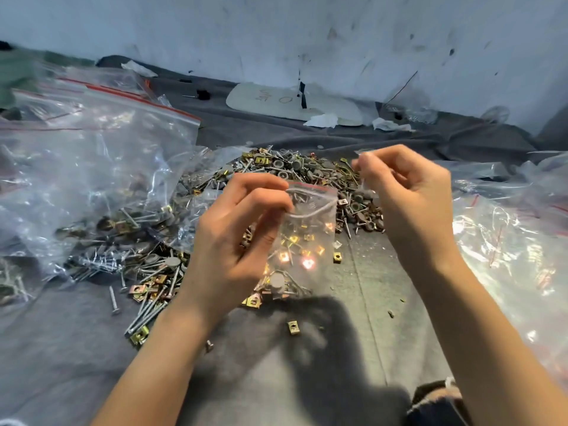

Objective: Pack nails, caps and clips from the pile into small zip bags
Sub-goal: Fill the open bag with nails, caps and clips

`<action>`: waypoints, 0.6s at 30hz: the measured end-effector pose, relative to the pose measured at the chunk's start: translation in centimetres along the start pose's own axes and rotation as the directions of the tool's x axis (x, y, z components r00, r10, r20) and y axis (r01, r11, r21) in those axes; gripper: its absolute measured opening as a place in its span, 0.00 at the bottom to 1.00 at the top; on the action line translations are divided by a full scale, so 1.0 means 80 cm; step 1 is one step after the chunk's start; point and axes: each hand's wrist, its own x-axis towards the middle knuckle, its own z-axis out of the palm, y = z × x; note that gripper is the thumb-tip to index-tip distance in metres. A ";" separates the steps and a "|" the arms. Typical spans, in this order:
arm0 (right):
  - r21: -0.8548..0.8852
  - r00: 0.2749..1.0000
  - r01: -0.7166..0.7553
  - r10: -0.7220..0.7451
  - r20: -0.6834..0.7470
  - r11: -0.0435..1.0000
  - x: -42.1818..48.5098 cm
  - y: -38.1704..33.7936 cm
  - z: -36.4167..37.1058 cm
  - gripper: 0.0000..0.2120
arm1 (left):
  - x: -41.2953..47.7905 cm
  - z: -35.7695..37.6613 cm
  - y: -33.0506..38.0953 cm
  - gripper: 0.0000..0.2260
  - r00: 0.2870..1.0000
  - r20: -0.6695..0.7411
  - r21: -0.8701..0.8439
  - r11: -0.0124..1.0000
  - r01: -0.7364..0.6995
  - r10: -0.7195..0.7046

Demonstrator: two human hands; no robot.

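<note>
At the far left a large zip bag (92, 167) with a red seal strip lay slumped on the grey cloth (307, 364), holding nails and round grey caps. Beside it spread the pile (295, 170) of nails, caps and gold clips. In front of the pile, the left hand (233, 232) pinched the small zip bag (307, 229) by its upper left edge. The bag hung upright, long axis vertical, with its red-edged mouth on top and agape. Nails showed near its top, and it was unclear whether the gold clips lower down were inside or behind it. Just right of the bag and apart from it, the right hand (408, 198) was raised with curled fingers. I cannot tell whether it pinched anything. More clear bags (510, 241) lay crumpled at the far right.
</note>
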 end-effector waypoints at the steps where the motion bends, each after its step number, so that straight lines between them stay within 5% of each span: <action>1: -0.072 1.000 -0.029 0.029 -0.009 0.997 0.004 0.013 -0.001 0.05 | 0.000 -0.002 -0.001 0.04 1.000 -0.010 0.005 1.000 0.006 -0.006; 8: -0.436 0.924 -0.155 0.286 0.253 0.886 -0.008 0.092 0.037 0.05 | 0.000 -0.016 -0.009 0.05 0.995 -0.068 0.014 0.998 0.067 -0.066; 15: -0.532 0.924 -0.102 0.278 0.263 0.841 -0.011 0.109 0.056 0.15 | 0.003 -0.026 -0.012 0.06 0.990 -0.109 0.026 0.996 0.089 -0.086; 18: -0.548 0.926 -0.091 0.273 0.261 0.832 -0.011 0.109 0.058 0.11 | 0.003 -0.025 -0.011 0.06 0.991 -0.109 0.050 0.995 0.085 -0.079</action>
